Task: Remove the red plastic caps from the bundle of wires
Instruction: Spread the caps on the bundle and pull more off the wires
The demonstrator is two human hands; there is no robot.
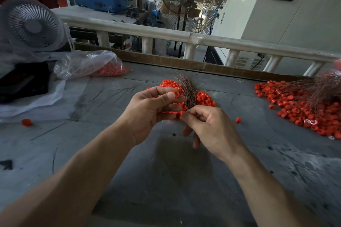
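Two hands meet at the centre of the frame over a grey table [166, 180]. The left hand [147, 110] has its grip closed on a bundle of thin brown wires [188, 90] with red caps, thumb pressed on one cap [176, 93] at the top; the wire ends fan upward past the fingers. The right hand [208, 125] touches the bundle from below, thumb and forefinger pinched shut at its base, where another cap [181, 113] shows; the other fingers curl downward.

Behind the hands lies a pile of loose caps [204, 98] on the table. A larger pile [302, 114] spreads at the right edge of the frame, with more wires [321, 86] lying across it. Single caps lie at the left [26, 122] and just right of the hands [238, 120]. At upper left a clear bag [86, 63] holds more caps, beside a grey fan [31, 25].
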